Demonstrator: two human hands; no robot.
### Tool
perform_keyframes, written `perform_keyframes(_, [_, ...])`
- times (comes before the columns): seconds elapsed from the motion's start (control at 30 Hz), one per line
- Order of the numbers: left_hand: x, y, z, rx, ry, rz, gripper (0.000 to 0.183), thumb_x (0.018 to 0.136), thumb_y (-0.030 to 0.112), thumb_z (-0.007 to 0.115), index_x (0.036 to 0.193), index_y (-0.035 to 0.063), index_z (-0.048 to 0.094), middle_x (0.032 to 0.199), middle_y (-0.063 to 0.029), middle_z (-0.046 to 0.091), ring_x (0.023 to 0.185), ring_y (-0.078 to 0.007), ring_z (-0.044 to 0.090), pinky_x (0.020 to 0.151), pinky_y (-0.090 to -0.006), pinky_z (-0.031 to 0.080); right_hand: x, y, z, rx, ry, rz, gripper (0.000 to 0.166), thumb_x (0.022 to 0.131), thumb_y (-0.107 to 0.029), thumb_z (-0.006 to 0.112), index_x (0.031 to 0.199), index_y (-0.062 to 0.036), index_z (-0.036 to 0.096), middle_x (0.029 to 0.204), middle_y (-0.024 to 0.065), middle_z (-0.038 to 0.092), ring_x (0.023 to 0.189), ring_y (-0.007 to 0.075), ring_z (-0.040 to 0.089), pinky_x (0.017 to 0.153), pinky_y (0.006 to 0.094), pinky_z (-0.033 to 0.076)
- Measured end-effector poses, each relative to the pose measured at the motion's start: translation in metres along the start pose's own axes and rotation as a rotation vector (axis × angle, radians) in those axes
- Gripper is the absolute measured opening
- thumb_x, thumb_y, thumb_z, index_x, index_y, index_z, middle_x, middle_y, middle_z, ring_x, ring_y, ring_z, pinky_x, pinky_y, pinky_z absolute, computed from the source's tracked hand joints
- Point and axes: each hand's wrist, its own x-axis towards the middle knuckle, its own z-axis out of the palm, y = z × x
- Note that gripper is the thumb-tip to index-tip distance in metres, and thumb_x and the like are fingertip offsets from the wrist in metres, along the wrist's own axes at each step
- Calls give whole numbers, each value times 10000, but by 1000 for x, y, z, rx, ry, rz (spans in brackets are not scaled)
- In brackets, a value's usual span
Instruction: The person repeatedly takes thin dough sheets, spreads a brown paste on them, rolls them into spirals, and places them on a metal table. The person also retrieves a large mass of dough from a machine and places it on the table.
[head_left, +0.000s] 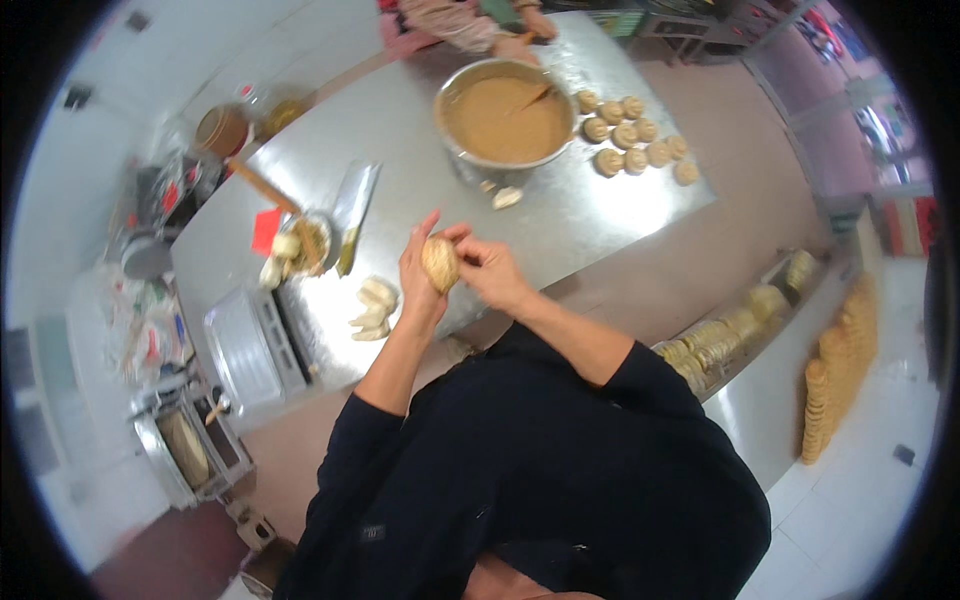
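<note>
A piece of tan-coated dough (439, 265) rests in my left hand (417, 270), whose fingers point up and away from me. My right hand (491, 271) meets it from the right, its thumb and fingertips pinching at the dough's edge. Both hands are raised over the near edge of a steel table (292, 176). Below and left of my left hand lie several pale dough pieces (373, 307). Another small dough lump (508, 197) sits farther off, close to a large metal bowl (444, 124) of brown paste with a utensil standing in it.
Several coiled dough rounds (625, 136) stand right of the bowl. A broad-bladed knife (356, 214) and a bowl of filling (321, 238) lie to the left, near a metal tray (241, 345). Across the table, another person's hand (517, 51) is by the bowl. Stacked rounds (840, 360) stand at right.
</note>
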Motion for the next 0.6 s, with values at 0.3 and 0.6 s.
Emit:
perform_keyframes(0.3, [95, -57, 105, 39, -61, -140, 742, 1063, 539, 243, 1583, 36, 77, 1635, -199, 153, 1496, -330, 220, 1215, -484, 199, 77, 25, -219, 703, -162, 541, 234, 962, -146, 638, 1173, -54, 675, 1023, 14, 693, 807, 86, 614, 639, 234, 467])
perform_keyframes(0.6, [70, -68, -2, 86, 689, -169, 722, 1025, 340, 546, 1520, -35, 178, 1480, -268, 381, 1319, -390, 489, 1079, -476, 450, 321, 13, -490, -1094, 257, 45, 167, 844, -159, 649, 921, -39, 737, 880, 139, 712, 778, 259, 681, 705, 398, 533])
